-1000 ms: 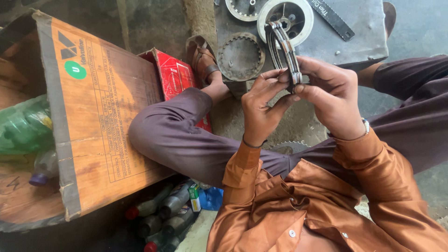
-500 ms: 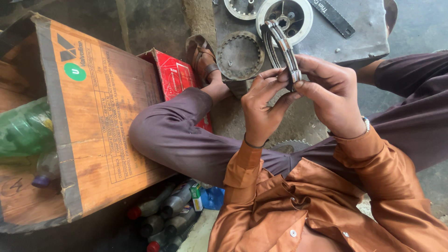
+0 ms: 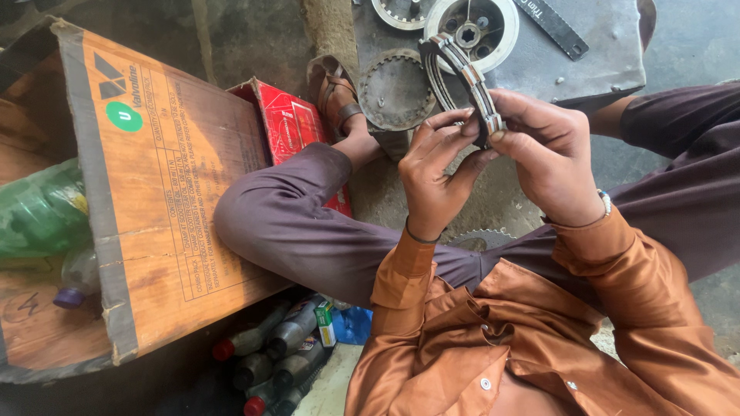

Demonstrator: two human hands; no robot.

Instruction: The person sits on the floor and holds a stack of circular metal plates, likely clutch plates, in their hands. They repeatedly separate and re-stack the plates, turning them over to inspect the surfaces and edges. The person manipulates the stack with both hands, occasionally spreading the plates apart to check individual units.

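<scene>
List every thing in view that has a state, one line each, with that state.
Stack of rings: held on edge, pinched by both hands.
Left hand: grip closed on the stack.
Right hand: grip closed on the stack.
Toothed disc: lying flat, untouched.
Round hub: flat on the metal plate.
Cardboard box: open, tipped on its side.
Bottles: lying down, capped.

a large cardboard box (image 3: 169, 192) is seen at the left, with a red carton (image 3: 289, 127) beside it. grey bottles (image 3: 277, 350) are laid below, a toothed disc (image 3: 397, 88) on the floor.
</scene>
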